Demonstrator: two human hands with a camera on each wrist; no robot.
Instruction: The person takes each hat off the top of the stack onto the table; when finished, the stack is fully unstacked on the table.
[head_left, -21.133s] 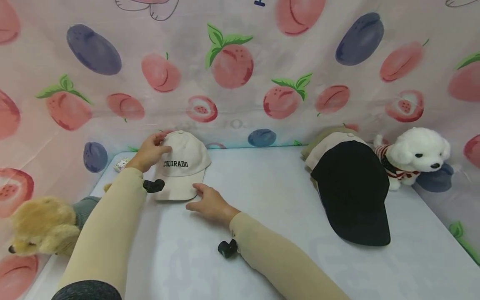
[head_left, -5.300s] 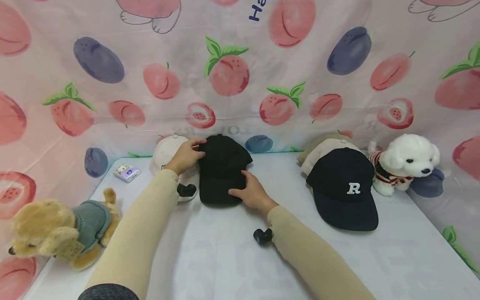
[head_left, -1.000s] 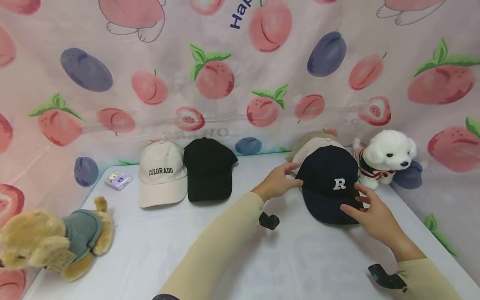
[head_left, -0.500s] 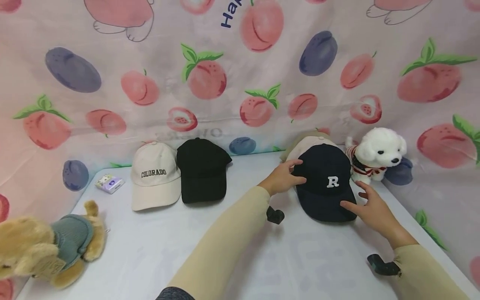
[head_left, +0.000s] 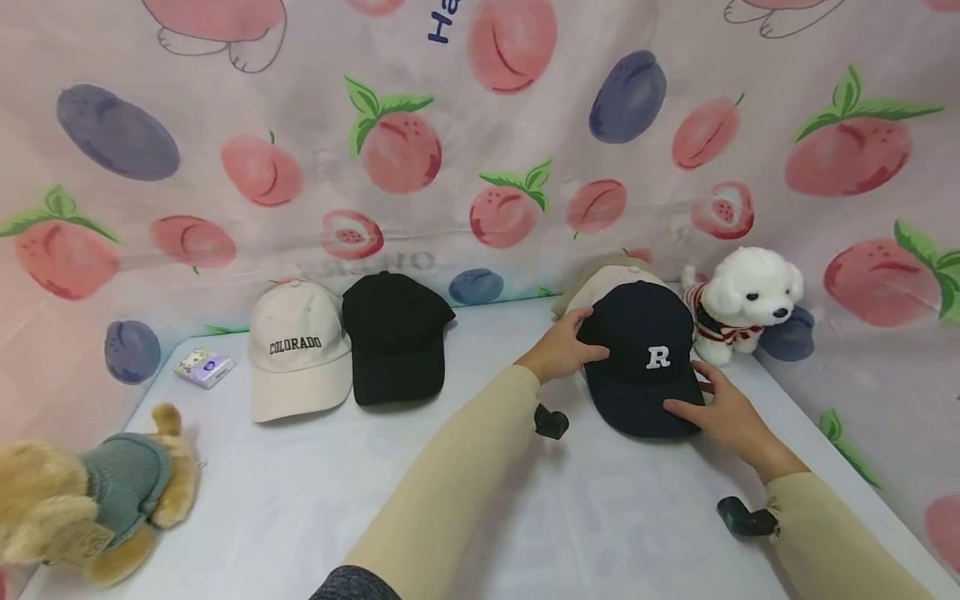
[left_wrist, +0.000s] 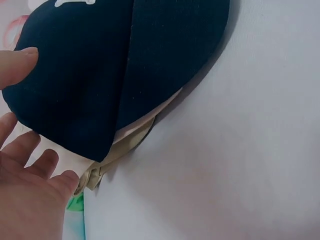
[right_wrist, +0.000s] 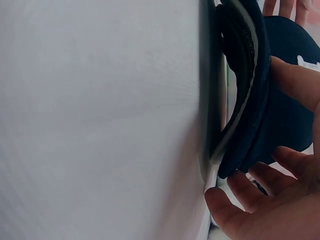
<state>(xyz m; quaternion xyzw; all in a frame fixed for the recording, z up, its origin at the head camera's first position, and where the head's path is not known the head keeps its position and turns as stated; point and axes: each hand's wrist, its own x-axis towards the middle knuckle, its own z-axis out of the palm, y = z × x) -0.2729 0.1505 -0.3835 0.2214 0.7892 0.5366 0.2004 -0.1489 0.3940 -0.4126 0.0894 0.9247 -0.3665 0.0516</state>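
A navy cap (head_left: 626,329) with a white R lies on top of a stack at the right, brim toward me. Beneath it show the edges of a beige cap (head_left: 606,283) and an olive cap (head_left: 572,293). My left hand (head_left: 561,348) holds the navy cap's left side, thumb on the crown; in the left wrist view its fingers (left_wrist: 22,147) spread along the crown's edge. On the opposite side, my right hand (head_left: 738,417) has its thumb on the brim and fingers around the side. The right wrist view shows the navy cap (right_wrist: 290,115) from the brim's underside.
A cream COLORADO cap (head_left: 300,358) and a black cap (head_left: 396,337) lie side by side at the back left of the white table (head_left: 300,500). A white plush dog (head_left: 753,287) stands behind the stack. At the left are a tan plush dog (head_left: 127,475) and a small purple-white packet (head_left: 204,367).
The black cap, earlier atop the right stack, now lies beside the COLORADO cap. Both hands moved right to the navy cap; in the last second the right hand closed in on it.
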